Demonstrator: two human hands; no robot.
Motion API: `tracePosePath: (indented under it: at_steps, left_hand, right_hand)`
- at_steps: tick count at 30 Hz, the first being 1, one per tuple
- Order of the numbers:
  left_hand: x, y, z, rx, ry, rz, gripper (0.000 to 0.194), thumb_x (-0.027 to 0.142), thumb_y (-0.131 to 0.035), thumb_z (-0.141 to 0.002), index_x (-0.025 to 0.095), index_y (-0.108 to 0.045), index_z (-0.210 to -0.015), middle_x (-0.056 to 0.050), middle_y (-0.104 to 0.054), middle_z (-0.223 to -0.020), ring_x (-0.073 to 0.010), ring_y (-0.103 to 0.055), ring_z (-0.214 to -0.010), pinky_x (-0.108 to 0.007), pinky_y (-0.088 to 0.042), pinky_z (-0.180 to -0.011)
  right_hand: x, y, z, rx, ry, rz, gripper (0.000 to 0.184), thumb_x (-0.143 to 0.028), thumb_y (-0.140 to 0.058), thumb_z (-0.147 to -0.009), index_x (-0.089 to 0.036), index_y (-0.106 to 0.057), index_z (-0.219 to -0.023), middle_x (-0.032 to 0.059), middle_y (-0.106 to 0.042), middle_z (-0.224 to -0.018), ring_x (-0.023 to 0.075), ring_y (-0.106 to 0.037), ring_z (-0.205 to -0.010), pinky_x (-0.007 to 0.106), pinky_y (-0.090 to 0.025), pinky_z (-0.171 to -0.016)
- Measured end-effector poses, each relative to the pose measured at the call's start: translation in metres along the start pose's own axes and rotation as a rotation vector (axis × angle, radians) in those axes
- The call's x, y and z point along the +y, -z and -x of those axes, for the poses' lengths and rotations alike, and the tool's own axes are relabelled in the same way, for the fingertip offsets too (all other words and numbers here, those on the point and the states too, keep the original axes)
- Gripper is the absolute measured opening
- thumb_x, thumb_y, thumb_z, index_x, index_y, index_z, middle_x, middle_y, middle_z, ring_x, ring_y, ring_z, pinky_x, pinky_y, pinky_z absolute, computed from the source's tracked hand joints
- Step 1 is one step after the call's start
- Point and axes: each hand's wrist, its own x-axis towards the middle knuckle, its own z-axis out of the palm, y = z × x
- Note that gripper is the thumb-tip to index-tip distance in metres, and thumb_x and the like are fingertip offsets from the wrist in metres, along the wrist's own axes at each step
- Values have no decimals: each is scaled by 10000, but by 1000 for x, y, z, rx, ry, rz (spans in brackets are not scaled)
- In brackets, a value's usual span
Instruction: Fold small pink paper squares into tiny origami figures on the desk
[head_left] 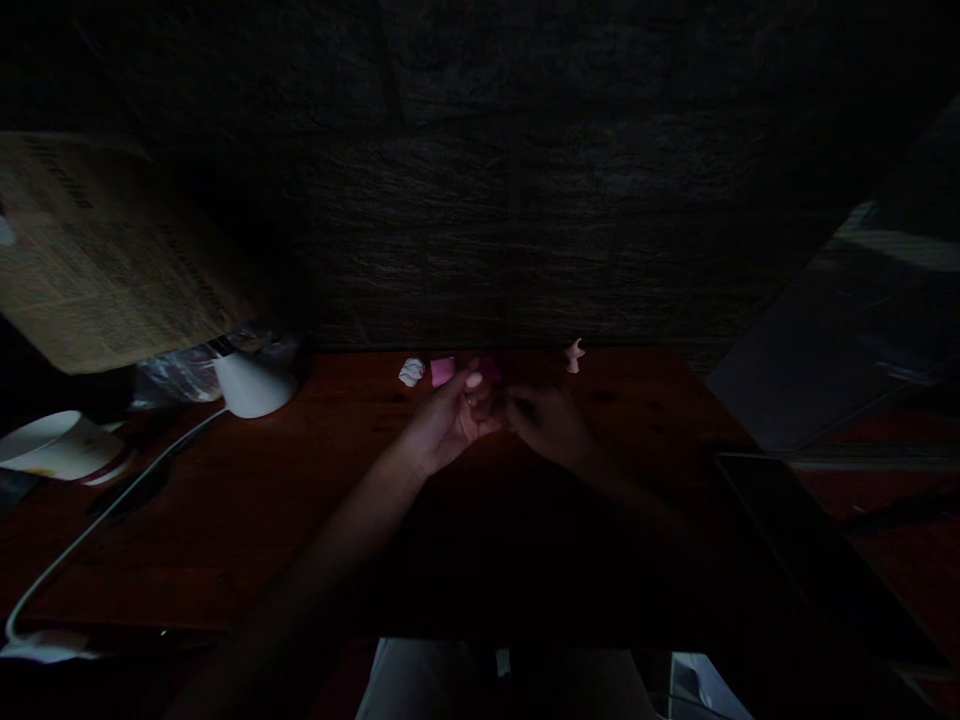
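Over the brown wooden table, my left hand (448,425) is turned palm up with its fingers curled. A small, pale pink rounded piece (474,380), perhaps modelling clay, sits at its thumb and fingers. Close on the right is my right hand (553,425), its fingers bent and pressed together in deep shadow; what they hold, if anything, is hidden. Behind the hands lie a crumpled white lump (411,372), a pink block (442,371) and a dark magenta piece (489,368). Farther right stands a pale pink figure with pointed arms (574,356).
A white lamp-like cone (255,385) with a white cable (120,500) is at the left, beside a paper cup (64,447) and a large printed brown paper bag (112,250). A dark flat panel (810,550) lies at right. A dark brick wall (480,200) rises behind.
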Motion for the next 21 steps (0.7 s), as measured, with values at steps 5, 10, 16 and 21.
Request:
tracePosePath:
  at_steps: [5, 10, 16, 21]
  left_hand:
    - [-2, 3, 0, 1, -32, -45, 175, 229, -830, -851, 160, -678, -799, 7, -721, -760, -105, -679, -648, -220, -560, -646]
    - [-5, 4, 3, -39, -57, -104, 172, 81, -841, -782, 147, -736, -902, -38, -787, -936, -125, -723, -757, -230, -577, -708]
    - [1, -3, 5, -84, -7, -38, 363, 325, -761, -926, 172, -611, -633, 54, -516, -510, -86, -545, -502, -228, -519, -587]
    - [2, -2, 2, -10, -45, -9, 335, 372, -756, -938, 181, -627, -695, 62, -568, -556, -75, -579, -520, -207, -512, -589]
  right_hand:
    - [1, 0, 0, -12, 11, -10, 243, -163, -527, -921, -215, -724, -790, 2, -713, -666, 145, -637, -594, 273, -452, -626]
    - [3, -2, -1, -22, 8, 2, 237, -129, -541, -893, -211, -753, -827, 20, -751, -726, 157, -665, -625, 284, -464, -650]
    - [3, -1, -1, -27, 1, 14, 246, -169, -527, -930, -207, -704, -763, 11, -726, -709, 147, -651, -622, 271, -433, -628]
    - [2, -1, 0, -50, -11, 4, 236, -166, -520, -929, -210, -697, -779, 1, -694, -683, 147, -646, -629, 283, -438, -655]
